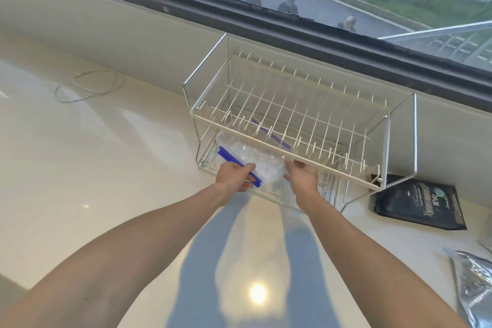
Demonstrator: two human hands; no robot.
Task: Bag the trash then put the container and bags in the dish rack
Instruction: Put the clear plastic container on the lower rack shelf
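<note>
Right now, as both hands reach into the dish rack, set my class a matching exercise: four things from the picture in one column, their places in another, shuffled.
Things:
1. clear bag with blue zip
2. black packet
3. loop of string
4. silver foil bag

Places:
A. counter, far left
B. lower tier of the dish rack, held by the left hand
C. right edge of the picture, nearest the camera
D. counter, just right of the rack

Pairs: 1-B, 2-D, 3-A, 4-C

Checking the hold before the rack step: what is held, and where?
Left hand grips the clear bag by its blue zip strip; whether the right hand holds it is unclear.
</note>
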